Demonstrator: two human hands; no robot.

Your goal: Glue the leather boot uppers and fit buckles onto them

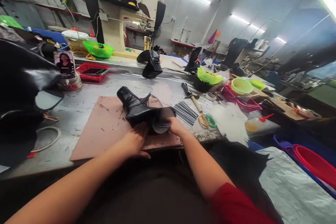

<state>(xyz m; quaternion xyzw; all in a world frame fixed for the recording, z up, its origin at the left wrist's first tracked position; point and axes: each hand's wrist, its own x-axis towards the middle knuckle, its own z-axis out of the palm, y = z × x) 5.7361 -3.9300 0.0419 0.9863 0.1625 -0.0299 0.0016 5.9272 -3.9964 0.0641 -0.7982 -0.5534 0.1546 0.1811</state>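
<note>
A black leather boot upper lies on its side on a pinkish-brown board, its shaft pointing to the back left. My left hand lies against the near edge of the upper, thumb stretched away and fingers partly lost in the dark leather. At the right end, my right hand is closed on the edge of the upper, where a rounded flap with a pale stitch line hangs. The flap is smeared by motion. Right of the board are striped strips, a hammer and scissors with orange and green handles.
Behind the table stands a sewing machine. A black boot piece rests at the back edge. On the left are black leather, a phone, a red tray and a ring. Baskets stand right.
</note>
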